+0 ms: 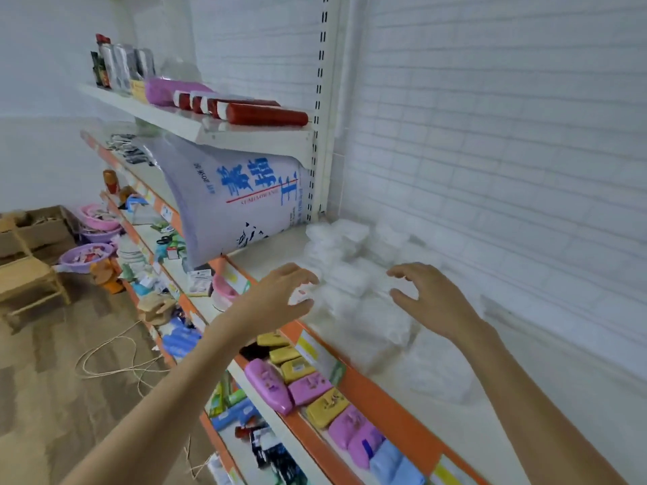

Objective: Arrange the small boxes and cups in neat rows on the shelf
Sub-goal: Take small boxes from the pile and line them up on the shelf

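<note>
The large white bag [238, 201] bears blue Chinese characters "素描王" above small red lettering too blurred to read.

Both hands [360, 295] outstretched, fingers loosely curled
</note>
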The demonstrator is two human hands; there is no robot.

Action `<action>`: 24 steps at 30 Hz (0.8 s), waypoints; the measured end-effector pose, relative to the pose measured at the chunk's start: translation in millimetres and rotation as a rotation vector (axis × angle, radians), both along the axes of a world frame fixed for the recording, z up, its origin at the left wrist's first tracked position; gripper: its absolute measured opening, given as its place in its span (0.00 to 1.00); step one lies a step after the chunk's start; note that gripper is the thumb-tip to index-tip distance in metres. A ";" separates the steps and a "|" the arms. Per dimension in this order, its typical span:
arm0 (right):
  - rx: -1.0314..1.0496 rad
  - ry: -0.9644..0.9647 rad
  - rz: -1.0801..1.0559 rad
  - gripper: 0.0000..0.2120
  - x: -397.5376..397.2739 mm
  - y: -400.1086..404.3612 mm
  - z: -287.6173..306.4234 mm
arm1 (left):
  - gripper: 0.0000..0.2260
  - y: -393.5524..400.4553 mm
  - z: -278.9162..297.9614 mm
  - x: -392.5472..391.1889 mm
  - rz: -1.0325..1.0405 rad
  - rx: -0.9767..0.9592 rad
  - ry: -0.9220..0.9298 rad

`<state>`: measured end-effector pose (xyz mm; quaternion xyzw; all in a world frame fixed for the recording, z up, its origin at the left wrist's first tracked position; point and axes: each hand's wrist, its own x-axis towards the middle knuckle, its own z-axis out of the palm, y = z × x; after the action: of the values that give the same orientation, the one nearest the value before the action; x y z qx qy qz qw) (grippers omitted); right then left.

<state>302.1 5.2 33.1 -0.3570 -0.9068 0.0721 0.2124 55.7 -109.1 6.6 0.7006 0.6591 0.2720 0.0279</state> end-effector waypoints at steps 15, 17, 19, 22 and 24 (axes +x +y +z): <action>-0.113 -0.441 -0.407 0.27 -51.8 57.3 -19.3 | 0.24 185.5 -41.7 -43.2 -0.670 0.093 0.194; -0.119 -0.432 -0.421 0.26 -53.0 56.9 -19.2 | 0.25 189.0 -42.1 -44.0 -0.698 0.111 0.130; -0.169 -0.377 -0.433 0.25 -51.7 53.0 -16.2 | 0.24 189.1 -35.2 -43.7 -0.674 0.034 0.014; -0.342 -0.126 -0.436 0.21 -46.9 46.2 -9.0 | 0.13 188.9 -19.0 -43.6 -0.641 -0.112 -0.181; -0.425 0.022 -0.420 0.17 -44.2 46.5 -5.5 | 0.13 189.5 -12.7 -44.4 -0.626 -0.104 -0.278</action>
<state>257.9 51.7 27.6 -0.5726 -0.7753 0.2185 0.1529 11.4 80.3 -6.1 0.8228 0.4149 0.3091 0.2351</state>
